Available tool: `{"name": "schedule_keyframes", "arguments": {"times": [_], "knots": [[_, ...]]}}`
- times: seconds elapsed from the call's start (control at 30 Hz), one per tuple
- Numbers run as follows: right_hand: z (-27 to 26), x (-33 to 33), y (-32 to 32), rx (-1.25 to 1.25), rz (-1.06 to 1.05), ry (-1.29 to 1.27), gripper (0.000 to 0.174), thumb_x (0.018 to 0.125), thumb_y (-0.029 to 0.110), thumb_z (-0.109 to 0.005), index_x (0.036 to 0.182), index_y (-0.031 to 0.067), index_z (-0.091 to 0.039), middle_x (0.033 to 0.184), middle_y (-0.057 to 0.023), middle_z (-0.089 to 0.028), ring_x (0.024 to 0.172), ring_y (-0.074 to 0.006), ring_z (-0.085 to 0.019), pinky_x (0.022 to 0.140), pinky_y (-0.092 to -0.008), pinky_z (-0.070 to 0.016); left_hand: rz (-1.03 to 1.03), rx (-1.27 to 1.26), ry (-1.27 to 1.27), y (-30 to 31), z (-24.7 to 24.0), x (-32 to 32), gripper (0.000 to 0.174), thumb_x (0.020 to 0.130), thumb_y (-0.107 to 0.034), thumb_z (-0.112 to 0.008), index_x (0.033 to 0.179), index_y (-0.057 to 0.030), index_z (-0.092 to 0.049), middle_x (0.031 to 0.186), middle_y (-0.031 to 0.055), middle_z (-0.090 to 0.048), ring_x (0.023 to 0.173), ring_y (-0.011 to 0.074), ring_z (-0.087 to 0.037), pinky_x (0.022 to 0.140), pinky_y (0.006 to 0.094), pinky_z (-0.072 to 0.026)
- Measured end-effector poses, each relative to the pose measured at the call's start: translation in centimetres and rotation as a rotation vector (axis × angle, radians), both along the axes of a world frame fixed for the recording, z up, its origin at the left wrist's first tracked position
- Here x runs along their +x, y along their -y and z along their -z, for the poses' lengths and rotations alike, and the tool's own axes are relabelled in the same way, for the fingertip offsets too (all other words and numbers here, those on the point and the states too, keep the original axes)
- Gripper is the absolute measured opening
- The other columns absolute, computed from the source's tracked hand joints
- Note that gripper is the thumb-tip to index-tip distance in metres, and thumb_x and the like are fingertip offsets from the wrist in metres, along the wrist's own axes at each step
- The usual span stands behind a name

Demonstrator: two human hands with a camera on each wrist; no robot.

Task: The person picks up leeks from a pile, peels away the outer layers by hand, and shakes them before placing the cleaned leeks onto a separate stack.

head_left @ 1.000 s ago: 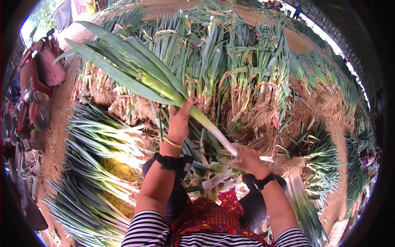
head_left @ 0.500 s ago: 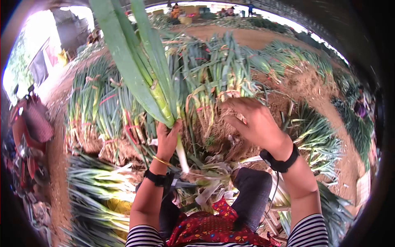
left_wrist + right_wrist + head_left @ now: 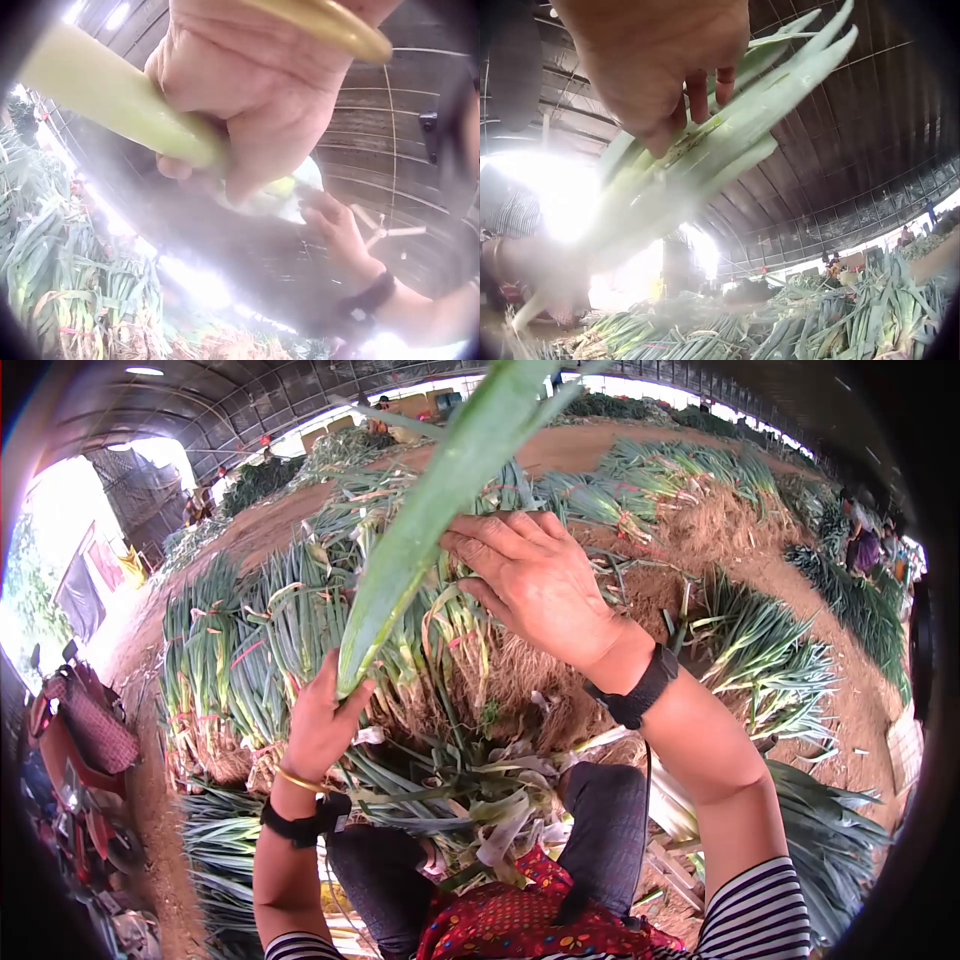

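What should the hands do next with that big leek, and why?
Maybe the right hand should gently peel away one leaf: its fingers are on the leek's leaves, by a dark-speckled patch, while the left hand grips the stalk.

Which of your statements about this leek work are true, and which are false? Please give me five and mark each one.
1. The left hand grips a leek. True.
2. The gold bracelet is on the right wrist. False: the bracelet is on the left wrist.
3. A black band is on the right wrist. True.
4. The apron is plain blue. False: the apron is red with a pattern.
5. The sleeve on the right arm is striped. True.
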State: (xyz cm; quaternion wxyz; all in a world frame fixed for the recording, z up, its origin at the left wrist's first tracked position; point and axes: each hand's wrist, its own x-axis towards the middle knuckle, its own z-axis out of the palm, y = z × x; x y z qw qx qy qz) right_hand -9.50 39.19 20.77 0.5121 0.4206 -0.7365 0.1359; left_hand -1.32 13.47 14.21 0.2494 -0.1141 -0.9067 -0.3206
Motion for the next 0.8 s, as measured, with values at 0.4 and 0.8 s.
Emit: {"name": "schedule_keyframes", "arguments": {"times": [0.4,0.8], "knots": [[4.8,0.0,2.4,0.036,-0.019,0.075,0.037,0.07,0.028,-0.066,0.104,0.0151,-0.061,0.099,0.0036,-0.057,0.086,-0.0135,-0.051,0.074,-0.0308,-0.0367,-0.107,-0.076,0.153,0.6,1.8,4.1,0.041,0.082,-0.017,-0.06,0.117,0.0006,-0.046,0.09,0.0216,-0.062,0.083,0.0385,-0.06,0.07,0.0415,-0.0463],[7.7,-1.1,3.2,-0.034,-0.022,0.178,0.031,0.071,0.021,-0.068,0.097,0.0079,-0.06,0.098,-0.0061,-0.061,0.083,-0.0236,-0.06,0.076,-0.0364,-0.0429,-0.165,-0.189,0.22,-0.6,3.7,4.3,0.052,0.085,-0.032,-0.058,0.123,-0.0017,-0.039,0.081,0.0225,-0.06,0.076,0.0401,-0.059,0.068,0.0455,-0.0457]]}}
